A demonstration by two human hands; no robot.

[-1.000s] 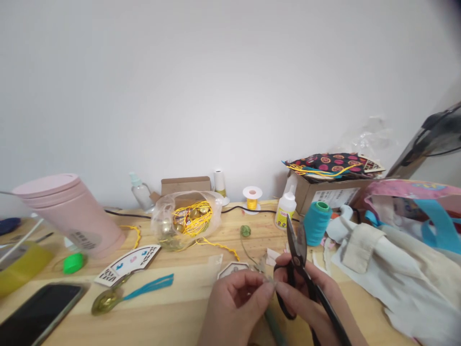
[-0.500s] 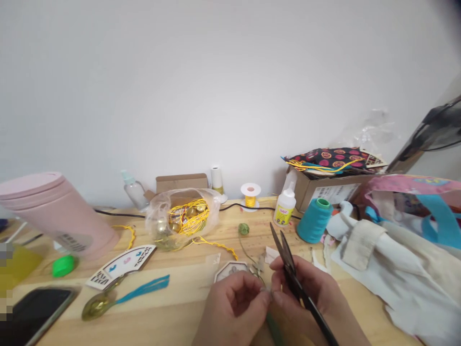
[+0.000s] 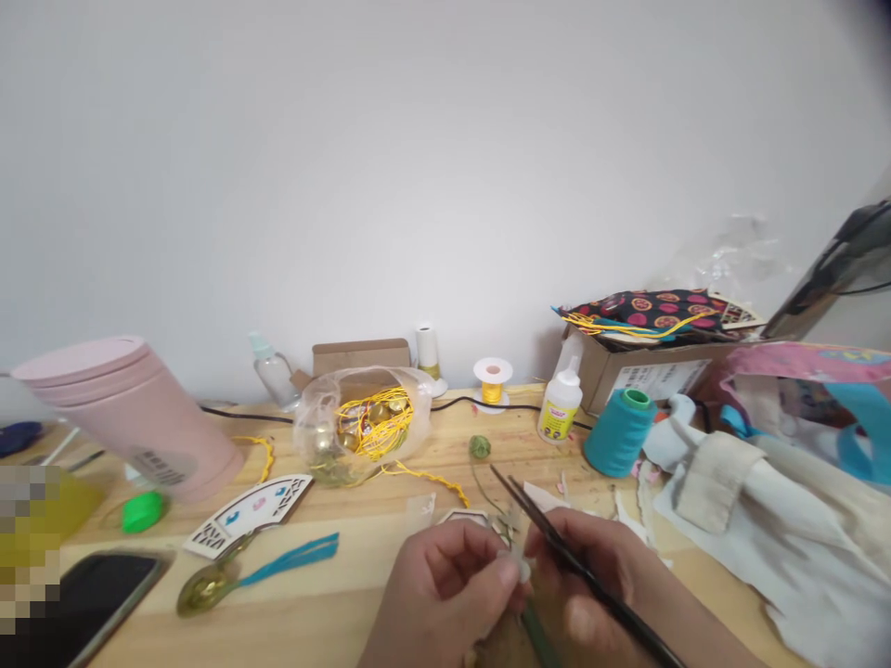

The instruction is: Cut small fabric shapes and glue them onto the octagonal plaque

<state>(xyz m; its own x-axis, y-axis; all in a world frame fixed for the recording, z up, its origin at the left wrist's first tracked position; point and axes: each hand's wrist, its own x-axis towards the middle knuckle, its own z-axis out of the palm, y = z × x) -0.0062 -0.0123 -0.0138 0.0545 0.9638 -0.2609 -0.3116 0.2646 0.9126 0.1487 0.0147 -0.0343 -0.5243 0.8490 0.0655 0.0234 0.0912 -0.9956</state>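
Note:
My left hand (image 3: 445, 584) is closed in a pinch on a small whitish piece (image 3: 519, 562), whose kind I cannot make out. Close on its right, my right hand (image 3: 605, 566) holds dark scissors (image 3: 549, 531), their narrow blades pointing up and left, slightly apart. A thin green cord runs from a small green ball (image 3: 480, 447) down toward my fingers. Beneath the hands shows a green strip (image 3: 537, 635). Behind my left hand, a pale flat plaque (image 3: 463, 515) with a dark edge is mostly hidden.
Left are a pink tumbler (image 3: 149, 417), a phone (image 3: 83, 603), a fan-shaped piece (image 3: 249, 515) and a brass-coloured ornament (image 3: 201, 591) with blue ribbon. Behind stand a bag of yellow cords (image 3: 376, 422), a glue bottle (image 3: 559, 408) and a teal thread cone (image 3: 618, 434). White cloth (image 3: 738, 547) lies right.
The scissors have tipped lower and leftward. My right fingers have drawn a little away from the left ones, and the whitish piece shows more clearly. The whole view has shifted slightly.

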